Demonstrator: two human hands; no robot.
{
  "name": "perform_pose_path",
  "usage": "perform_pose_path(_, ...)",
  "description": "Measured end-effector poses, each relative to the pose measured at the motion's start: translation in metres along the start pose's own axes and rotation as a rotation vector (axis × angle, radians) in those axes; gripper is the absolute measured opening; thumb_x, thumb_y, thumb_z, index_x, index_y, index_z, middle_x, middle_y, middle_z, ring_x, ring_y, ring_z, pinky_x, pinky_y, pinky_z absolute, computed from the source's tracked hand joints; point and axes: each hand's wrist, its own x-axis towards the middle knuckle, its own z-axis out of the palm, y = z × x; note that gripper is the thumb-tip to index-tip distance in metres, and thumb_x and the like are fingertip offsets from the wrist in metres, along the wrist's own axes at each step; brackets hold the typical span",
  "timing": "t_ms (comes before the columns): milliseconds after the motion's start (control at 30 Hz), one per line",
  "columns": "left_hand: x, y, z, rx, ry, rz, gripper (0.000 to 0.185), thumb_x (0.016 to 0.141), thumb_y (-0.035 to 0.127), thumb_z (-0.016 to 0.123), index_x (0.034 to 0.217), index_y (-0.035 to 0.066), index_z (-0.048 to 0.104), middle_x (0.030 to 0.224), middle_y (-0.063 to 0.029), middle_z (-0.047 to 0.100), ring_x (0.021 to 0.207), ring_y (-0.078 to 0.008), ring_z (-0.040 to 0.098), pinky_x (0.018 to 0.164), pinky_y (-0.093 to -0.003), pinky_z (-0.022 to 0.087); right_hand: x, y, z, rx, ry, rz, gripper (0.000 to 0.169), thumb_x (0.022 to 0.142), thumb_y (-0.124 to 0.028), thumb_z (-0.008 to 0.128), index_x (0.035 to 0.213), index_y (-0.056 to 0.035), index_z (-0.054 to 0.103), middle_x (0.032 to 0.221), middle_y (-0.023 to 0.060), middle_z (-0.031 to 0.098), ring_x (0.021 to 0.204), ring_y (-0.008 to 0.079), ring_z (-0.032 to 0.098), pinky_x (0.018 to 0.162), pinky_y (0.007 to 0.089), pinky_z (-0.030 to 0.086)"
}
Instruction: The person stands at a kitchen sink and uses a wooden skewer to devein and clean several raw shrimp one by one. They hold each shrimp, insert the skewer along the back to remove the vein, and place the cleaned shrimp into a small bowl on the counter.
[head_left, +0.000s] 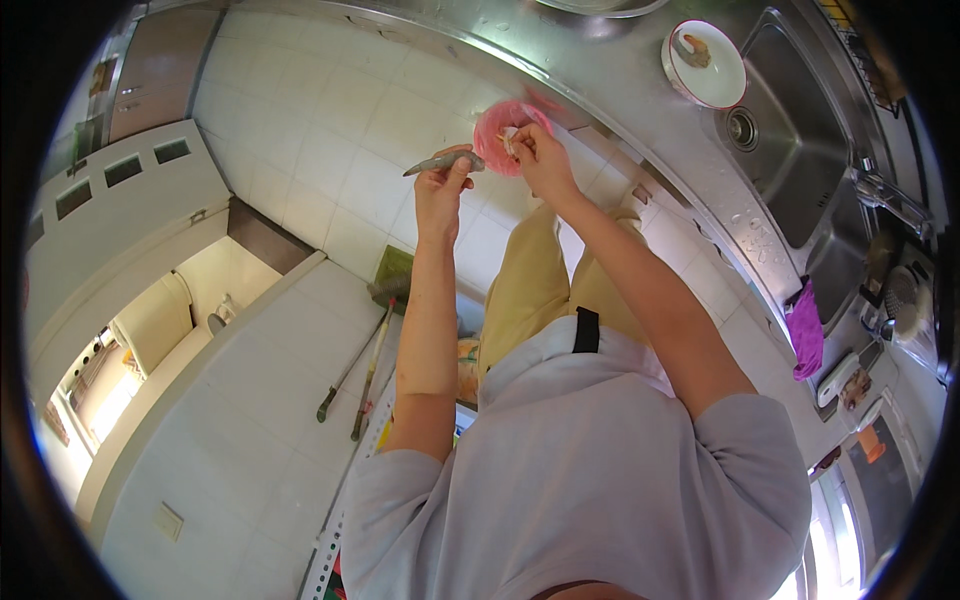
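Observation:
My left hand (438, 196) grips a raw grey shrimp (444, 161), its pointed tail end towards the left. Close by on the right, my right hand (541, 157) pinches a small white piece (510, 139), perhaps tissue, with a thin yellowish tip poking out. What exactly it is stays too small to tell. Below both hands, a pink-lined bin (487, 124) stands on the floor, partly covered by my right hand. On the steel counter (600, 71), a white bowl (718, 81) with a red rim contains shrimp (696, 52).
The steel sink (795, 142) with its faucet (889, 196) lies right of the bowl. A purple cloth (806, 334) hangs over the counter edge. A broom (373, 360) and green dustpan (393, 266) lean at the left, by a tiled half wall (247, 420).

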Motion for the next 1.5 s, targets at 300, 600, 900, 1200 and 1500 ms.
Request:
perform_pose_path(300, 0.007, 0.049, 0.068, -0.140, -0.201, 0.133, 0.020, 0.086, 0.006, 0.060, 0.104, -0.001, 0.058, 0.091, -0.0084, 0.063, 0.081, -0.0143, 0.060, 0.064, -0.0253, 0.044, -0.037, -0.102, -0.083, 0.288, 0.043, -0.181, 0.004, 0.087, -0.002, 0.049, 0.091, -0.0005, 0.051, 0.074, 0.0112, 0.058, 0.066, 0.0173, 0.056, 0.062, 0.0288, 0.046)
perform_pose_path(600, -0.008, 0.082, 0.192, -0.188, -0.479, 0.159, 0.020, 0.079, 0.007, 0.068, 0.097, 0.000, 0.060, 0.085, -0.0066, 0.064, 0.065, -0.0103, 0.053, 0.060, -0.0227, 0.045, -0.073, -0.123, -0.193, 0.122, 0.268, -0.255, 0.007, 0.089, -0.001, 0.049, 0.096, 0.0009, 0.050, 0.078, 0.0077, 0.055, 0.070, 0.0124, 0.050, 0.065, 0.0267, 0.043)
perform_pose_path(900, -0.019, 0.074, 0.249, -0.073, -0.583, 0.188, 0.020, 0.081, 0.011, 0.068, 0.097, 0.001, 0.060, 0.088, -0.0061, 0.064, 0.064, -0.0093, 0.051, 0.058, -0.0213, 0.043, -0.086, -0.098, -0.245, 0.133, 0.304, -0.227, 0.008, 0.089, -0.004, 0.054, 0.096, 0.0001, 0.052, 0.078, 0.0054, 0.057, 0.071, 0.0121, 0.051, 0.067, 0.0256, 0.044)
perform_pose_path(1200, -0.013, 0.056, 0.171, -0.086, -0.347, 0.155, 0.019, 0.084, 0.009, 0.064, 0.101, 0.000, 0.058, 0.091, -0.0064, 0.063, 0.074, -0.0107, 0.055, 0.065, -0.0243, 0.044, -0.050, -0.082, -0.172, 0.308, -0.033, -0.119, 0.003, 0.091, -0.003, 0.050, 0.091, -0.0006, 0.050, 0.076, 0.0003, 0.052, 0.065, 0.0050, 0.045, 0.057, 0.0212, 0.040)
perform_pose_path(1500, 0.060, -0.085, 0.045, -0.130, 0.095, 0.069, 0.021, 0.085, 0.012, 0.065, 0.102, 0.001, 0.060, 0.087, -0.0042, 0.064, 0.076, -0.0099, 0.057, 0.064, -0.0249, 0.045, 0.036, 0.067, -0.008, 0.220, -0.172, 0.053, 0.004, 0.090, -0.003, 0.050, 0.093, -0.0005, 0.052, 0.076, 0.0016, 0.056, 0.067, 0.0072, 0.053, 0.058, 0.0227, 0.044)
